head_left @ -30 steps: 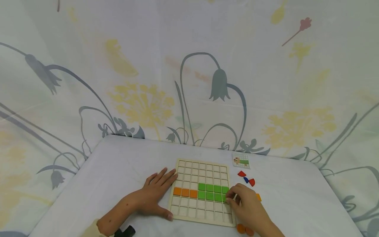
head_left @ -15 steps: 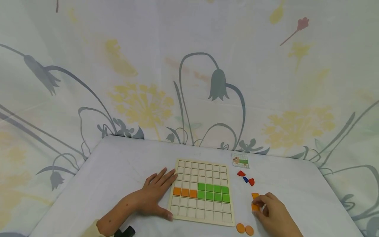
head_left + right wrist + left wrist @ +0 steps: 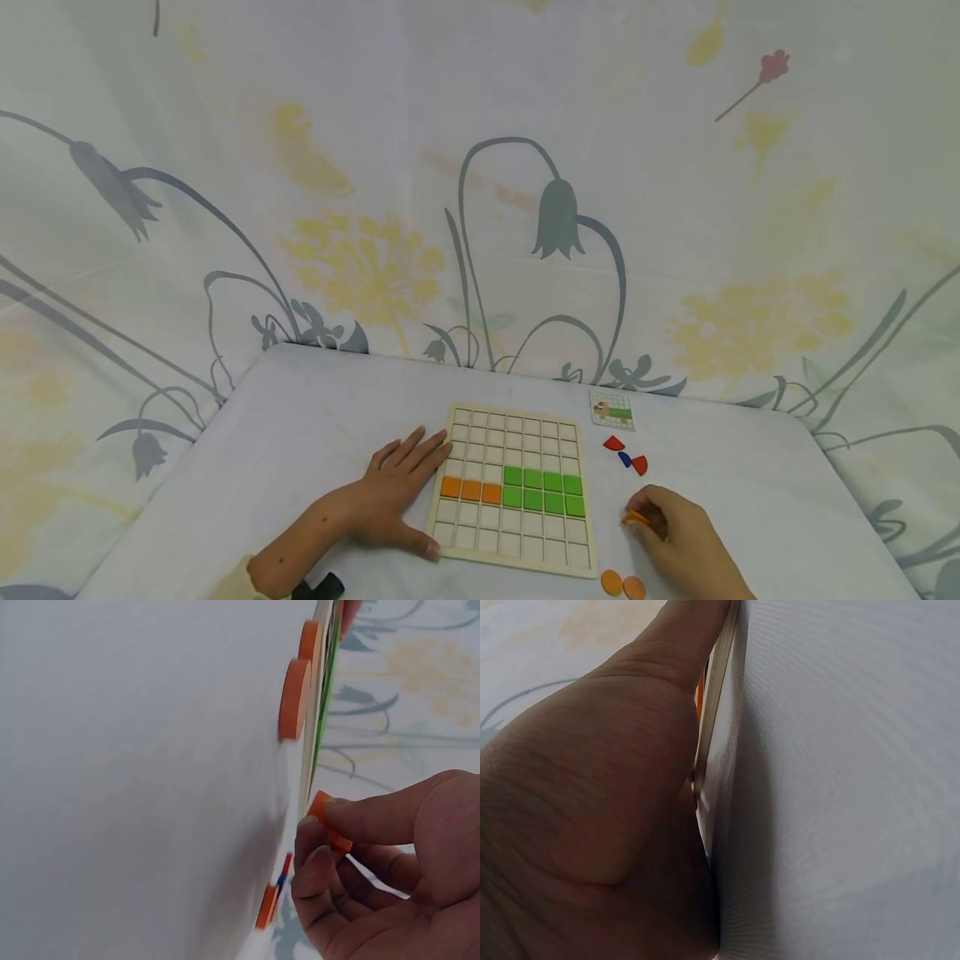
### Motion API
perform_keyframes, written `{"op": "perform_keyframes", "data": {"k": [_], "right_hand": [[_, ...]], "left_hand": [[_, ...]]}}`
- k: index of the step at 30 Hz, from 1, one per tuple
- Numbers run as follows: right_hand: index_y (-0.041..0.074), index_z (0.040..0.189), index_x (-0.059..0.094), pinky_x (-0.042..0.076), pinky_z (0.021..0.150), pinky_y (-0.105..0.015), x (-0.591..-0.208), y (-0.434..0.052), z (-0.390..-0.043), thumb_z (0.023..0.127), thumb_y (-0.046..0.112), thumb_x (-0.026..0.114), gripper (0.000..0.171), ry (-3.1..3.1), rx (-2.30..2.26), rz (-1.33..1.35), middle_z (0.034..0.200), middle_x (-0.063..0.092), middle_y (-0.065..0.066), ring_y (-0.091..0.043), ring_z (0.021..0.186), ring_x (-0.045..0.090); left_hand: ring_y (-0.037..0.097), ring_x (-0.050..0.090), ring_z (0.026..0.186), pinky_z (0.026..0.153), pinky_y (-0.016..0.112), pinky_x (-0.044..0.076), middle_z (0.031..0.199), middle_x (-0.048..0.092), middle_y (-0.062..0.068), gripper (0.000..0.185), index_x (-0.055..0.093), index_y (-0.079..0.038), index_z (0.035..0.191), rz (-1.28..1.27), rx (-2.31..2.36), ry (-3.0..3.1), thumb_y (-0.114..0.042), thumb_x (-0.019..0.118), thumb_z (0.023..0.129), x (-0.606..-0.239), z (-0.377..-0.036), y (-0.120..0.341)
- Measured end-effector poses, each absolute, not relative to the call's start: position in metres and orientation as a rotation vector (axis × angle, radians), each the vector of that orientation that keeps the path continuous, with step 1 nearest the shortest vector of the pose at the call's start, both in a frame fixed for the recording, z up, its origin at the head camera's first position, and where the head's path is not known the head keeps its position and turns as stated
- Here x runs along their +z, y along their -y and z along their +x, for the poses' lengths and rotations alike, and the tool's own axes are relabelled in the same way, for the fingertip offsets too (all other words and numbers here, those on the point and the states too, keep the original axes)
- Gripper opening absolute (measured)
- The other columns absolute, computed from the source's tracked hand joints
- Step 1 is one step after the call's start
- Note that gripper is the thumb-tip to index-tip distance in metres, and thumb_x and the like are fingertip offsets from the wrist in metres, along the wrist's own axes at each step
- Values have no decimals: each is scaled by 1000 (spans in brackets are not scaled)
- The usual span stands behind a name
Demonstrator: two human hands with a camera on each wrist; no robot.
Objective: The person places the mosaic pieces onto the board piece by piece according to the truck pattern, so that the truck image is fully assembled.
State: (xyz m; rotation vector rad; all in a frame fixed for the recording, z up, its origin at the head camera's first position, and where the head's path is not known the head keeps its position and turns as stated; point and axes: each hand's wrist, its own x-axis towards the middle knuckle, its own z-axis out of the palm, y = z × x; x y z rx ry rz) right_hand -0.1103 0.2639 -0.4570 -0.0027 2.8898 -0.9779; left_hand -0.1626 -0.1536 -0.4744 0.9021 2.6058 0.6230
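A wooden grid board (image 3: pixel 516 433) lies on the white table with a row of three orange squares (image 3: pixel 470 490) and a block of green squares (image 3: pixel 543 490) in it. My left hand (image 3: pixel 408 492) rests flat on the table against the board's left edge, thumb (image 3: pixel 682 645) along the board's rim (image 3: pixel 716 712). My right hand (image 3: pixel 639 520) is just right of the board and pinches an orange square tile (image 3: pixel 634 517) between thumb and fingers. In the right wrist view the tile (image 3: pixel 321 810) is held off the cloth by the fingertips (image 3: pixel 311 859).
Two orange discs (image 3: pixel 622 584) lie by the board's front right corner, also seen as discs (image 3: pixel 294 697) beside the board edge (image 3: pixel 321 712). Red and blue curved pieces (image 3: pixel 626 456) and a small picture card (image 3: pixel 611 410) lie further back. Another orange piece (image 3: pixel 264 907) rests on the cloth.
My right hand left the green squares on the board, moved right to the loose orange tiles and now pinches one. The left hand has stayed in place.
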Motion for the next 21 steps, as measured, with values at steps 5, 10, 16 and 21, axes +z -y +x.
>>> {"op": "perform_keyframes", "data": {"k": [5,10,16,21], "right_hand": [[13,97,71,50,68,-22,-448,-239,-114,90,-6,78,21,-2918,-1089,-237,90,66,7,-4,76,54],[16,93,71,51,66,-21,-449,-210,-125,92,-5,77,22,-2934,-1117,-465,90,60,8,-2,75,53],[18,92,74,51,68,-21,-451,-177,-140,92,-4,78,22,-2923,-1135,-564,91,60,10,-4,77,54],[14,95,78,52,68,-23,-449,-152,-154,93,-1,79,15,-2920,-1137,-679,90,65,10,-4,76,55]], "left_hand": [[34,-7,165,127,65,4,180,1,2,132,13,-16,172,924,623,-2609,-82,75,77,-474,-162,154],[35,-6,165,127,65,5,180,2,3,131,13,-15,172,941,624,-2617,-81,75,77,-475,-162,155],[34,-7,165,127,66,5,180,2,3,131,12,-16,172,941,628,-2608,-81,75,77,-475,-163,154],[34,-7,165,127,65,5,180,2,3,131,12,-17,172,934,617,-2610,-82,74,77,-475,-163,154]]}}
